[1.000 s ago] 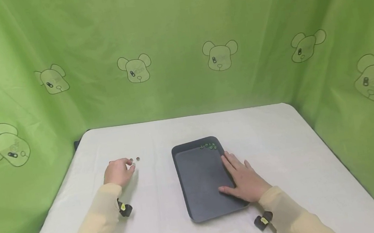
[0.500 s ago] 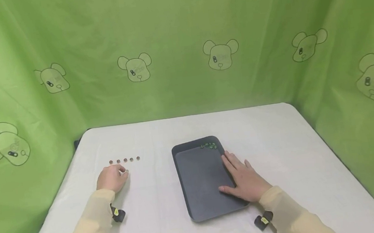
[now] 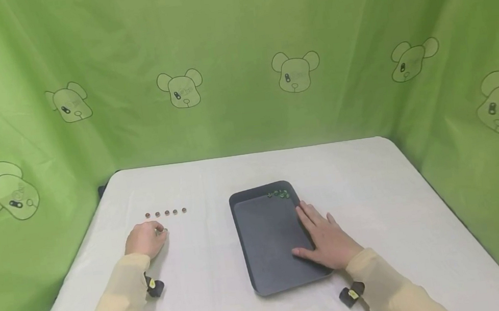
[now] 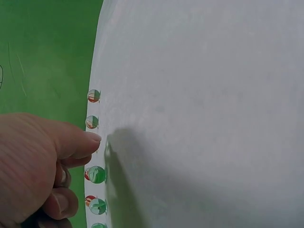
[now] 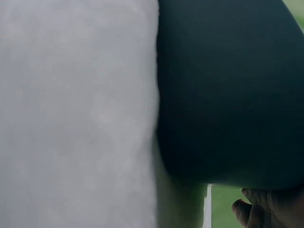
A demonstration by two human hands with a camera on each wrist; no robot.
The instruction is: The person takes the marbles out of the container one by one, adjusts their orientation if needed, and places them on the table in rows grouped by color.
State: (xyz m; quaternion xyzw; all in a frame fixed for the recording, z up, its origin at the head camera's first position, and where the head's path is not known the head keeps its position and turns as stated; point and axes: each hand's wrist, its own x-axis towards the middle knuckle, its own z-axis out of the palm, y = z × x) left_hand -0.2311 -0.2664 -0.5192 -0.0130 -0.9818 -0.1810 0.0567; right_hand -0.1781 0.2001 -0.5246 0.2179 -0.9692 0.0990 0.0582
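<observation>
My left hand [image 3: 145, 239] is low over the white table, thumb and index finger pinched at a tiny glinting marble [image 3: 165, 230]. In the left wrist view the fingertips [image 4: 93, 137] largely hide what they hold. Just beyond them lies a row of reddish-brown marbles [image 3: 167, 213]. Green marbles [image 4: 97, 174] form a nearer row beside the hand, seen only in the left wrist view. My right hand [image 3: 328, 241] rests with straight fingers along the right rim of a dark grey tray [image 3: 269, 245], thumb over its inside. Several green marbles [image 3: 280, 194] lie in the tray's far right corner.
A white cloth covers the table [image 3: 215, 262]. Green curtains [image 3: 245, 115] printed with bear heads enclose its back and sides. Black wrist cameras [image 3: 155, 288] are strapped under both sleeves.
My left hand has drawn back toward me and to the left, uncovering the row of reddish marbles. The right hand and the tray have stayed put.
</observation>
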